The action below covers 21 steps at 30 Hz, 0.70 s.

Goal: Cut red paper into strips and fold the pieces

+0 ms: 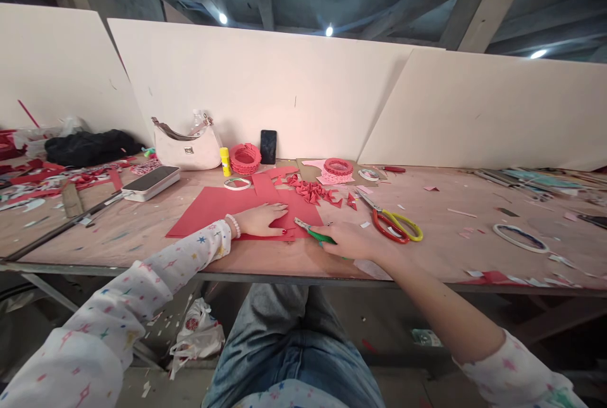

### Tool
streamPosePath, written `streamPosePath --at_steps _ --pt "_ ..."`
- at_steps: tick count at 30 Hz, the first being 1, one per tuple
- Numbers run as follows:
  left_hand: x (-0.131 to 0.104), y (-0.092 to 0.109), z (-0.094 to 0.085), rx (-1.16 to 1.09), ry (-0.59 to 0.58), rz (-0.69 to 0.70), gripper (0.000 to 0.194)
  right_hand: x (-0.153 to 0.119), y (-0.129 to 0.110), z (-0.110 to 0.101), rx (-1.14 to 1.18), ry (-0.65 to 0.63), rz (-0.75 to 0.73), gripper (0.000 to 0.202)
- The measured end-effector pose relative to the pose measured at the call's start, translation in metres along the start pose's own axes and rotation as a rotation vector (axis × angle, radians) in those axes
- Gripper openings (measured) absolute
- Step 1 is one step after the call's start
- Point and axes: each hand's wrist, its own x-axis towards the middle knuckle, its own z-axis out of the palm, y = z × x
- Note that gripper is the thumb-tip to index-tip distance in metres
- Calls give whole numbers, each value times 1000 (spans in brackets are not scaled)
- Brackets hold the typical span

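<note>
My left hand (260, 219) lies flat with its fingers spread on the stacked red paper sheets (190, 215). To its right, at the table's front, my right hand (353, 241) is closed around a green-handled tool (322, 236) with a metal tip. The tip points left toward the paper's right edge; its exact kind I cannot make out. Behind the hands lies a pile of small folded red paper pieces (313, 191). Large scissors (389, 226) with red and yellow handles rest right of my right hand. A white tape ring (237, 184) sits behind the sheets.
A yellow glue stick (225, 162), red ring of folded paper (245, 159), phone (268, 147) and white handbag (187, 147) stand along the back panel. Another red ring (338, 167) sits on cardboard. A white-cased device (152, 183) and paper scraps lie left; an oval white ring (520, 238) lies right.
</note>
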Motion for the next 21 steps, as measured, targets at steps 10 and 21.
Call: streamPosePath --at_steps 10,21 --pt "-2 1 -6 -40 83 51 49 -11 1 -11 -3 -12 -23 46" --pt "-4 5 -10 -81 97 18 44 -13 12 -16 118 -13 -87 42"
